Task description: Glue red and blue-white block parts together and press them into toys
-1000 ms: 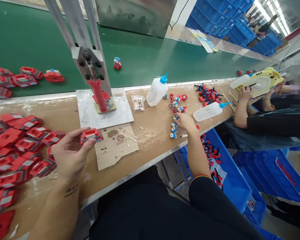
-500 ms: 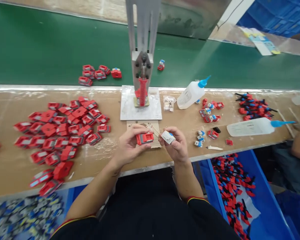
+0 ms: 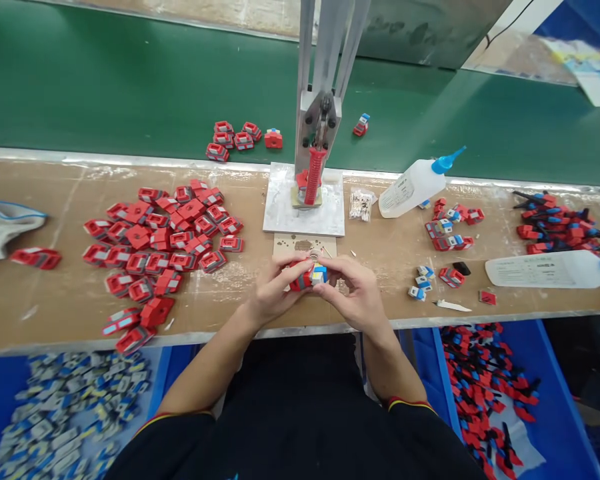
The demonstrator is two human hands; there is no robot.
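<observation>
In front of my body, my left hand (image 3: 274, 292) is closed around a red plastic part (image 3: 299, 281) with a grey band. My right hand (image 3: 356, 293) pinches a small white-and-blue piece (image 3: 320, 274) against that part's right end. The two pieces touch; fingers cover much of both, so I cannot tell how far they are joined. Just beyond the hands stands a lever press (image 3: 316, 177) with a red handle on a pale metal base plate (image 3: 285, 217). Below the plate lies a stained board (image 3: 300, 244), partly hidden by my fingers.
Red parts (image 3: 170, 233) are heaped left, with a grey cloth item (image 3: 5, 230) farther out. Two glue bottles (image 3: 413, 190), cotton swabs (image 3: 361, 204), a blade (image 3: 453, 306) and red-black pieces (image 3: 560, 223) lie right. Blue bins (image 3: 555, 387) sit below the edge. A green belt (image 3: 155, 73) runs behind.
My hands have come together, and the white-and-blue piece now meets the red part. The whole view has shifted left, bringing the grey cloth item into sight.
</observation>
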